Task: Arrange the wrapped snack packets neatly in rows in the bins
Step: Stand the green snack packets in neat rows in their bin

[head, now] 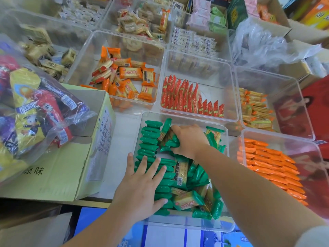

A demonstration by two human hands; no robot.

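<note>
A clear plastic bin (pixel 185 227) at the front centre holds green wrapped snack packets. A neat row of green packets (pixel 150 139) stands on edge along its left side; the rest lie in a loose heap (pixel 197 182) on the right. My left hand (pixel 140 184) lies flat with fingers spread on the near end of the row. My right hand (pixel 188 139) reaches into the far part of the bin and grips a bunch of green packets (pixel 169 139).
Around stand more clear bins: red packets in rows (pixel 188 98), orange packets loose (pixel 124 77), orange packets in rows (pixel 272 163), yellow-green packets (pixel 256 109). A cardboard box (pixel 58 166) with a bag of snacks (pixel 35 111) sits at the left.
</note>
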